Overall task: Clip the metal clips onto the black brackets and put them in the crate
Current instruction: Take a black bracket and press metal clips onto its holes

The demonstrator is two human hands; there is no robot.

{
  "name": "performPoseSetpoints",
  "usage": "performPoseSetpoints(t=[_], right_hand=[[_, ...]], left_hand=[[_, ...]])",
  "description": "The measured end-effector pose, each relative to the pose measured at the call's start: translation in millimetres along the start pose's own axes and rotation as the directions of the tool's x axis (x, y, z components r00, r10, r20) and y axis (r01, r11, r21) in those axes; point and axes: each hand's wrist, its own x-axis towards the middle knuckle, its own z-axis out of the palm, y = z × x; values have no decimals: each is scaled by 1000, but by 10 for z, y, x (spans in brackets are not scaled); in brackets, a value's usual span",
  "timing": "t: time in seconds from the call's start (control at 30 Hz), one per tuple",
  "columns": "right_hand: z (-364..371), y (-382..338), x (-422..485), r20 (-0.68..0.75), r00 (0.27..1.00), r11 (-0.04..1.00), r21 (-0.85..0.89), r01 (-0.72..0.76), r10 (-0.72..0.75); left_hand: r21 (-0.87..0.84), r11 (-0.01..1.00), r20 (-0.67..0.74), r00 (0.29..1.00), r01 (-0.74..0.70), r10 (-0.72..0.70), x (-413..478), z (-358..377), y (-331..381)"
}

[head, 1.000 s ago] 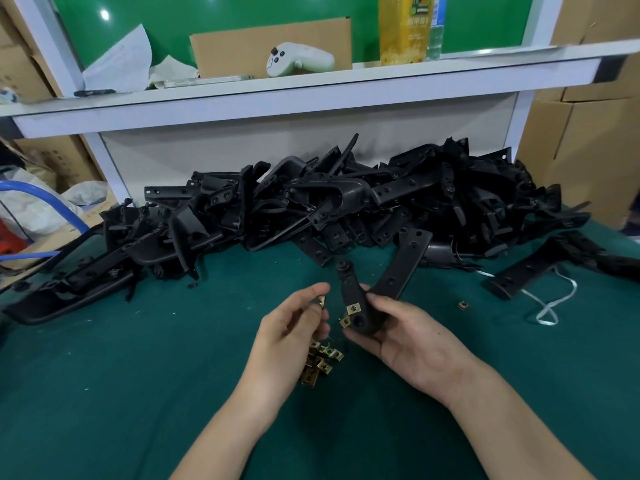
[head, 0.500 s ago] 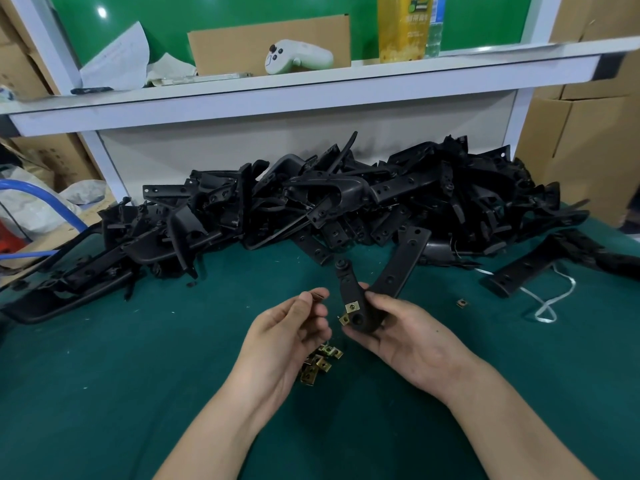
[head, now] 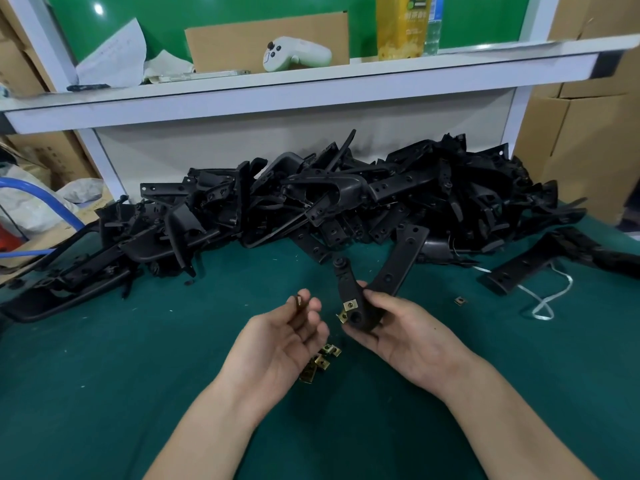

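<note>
A person's right hand (head: 408, 337) curls around the bend of a V-shaped black bracket (head: 388, 275), held just above the green table (head: 104, 375). Two brass-coloured clips (head: 350, 304) sit on the bracket beside the thumb. Left of the bracket, the left hand (head: 280, 341) pinches one metal clip (head: 298, 302) between thumb and fingertips. Loose clips (head: 317, 363) lie below-left of the bracket, and a heap of brackets (head: 311, 202) lies behind it. No crate is visible. The bracket looks stiff and light, best held at its bend. The clip looks tiny, springy and easily dropped, best pinched by its flat sides.
</note>
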Motion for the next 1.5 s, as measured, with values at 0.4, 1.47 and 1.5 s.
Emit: performPoseSetpoints(t=[0.4,1.47,1.5], right_hand=[[1,-2,-2,14,1000,1000,-25,1,-1],[61,6,-18,-23,997,986,-148,70,-74],[59,8,-16,-27,997,987,-149,67,-71]], left_hand=[[0,999,32,998,-49,49,7,-5,7],[764,473,135,825,-439,548,-17,-25,-123],[718,551,110,851,-425,513,-4,-29,-126]])
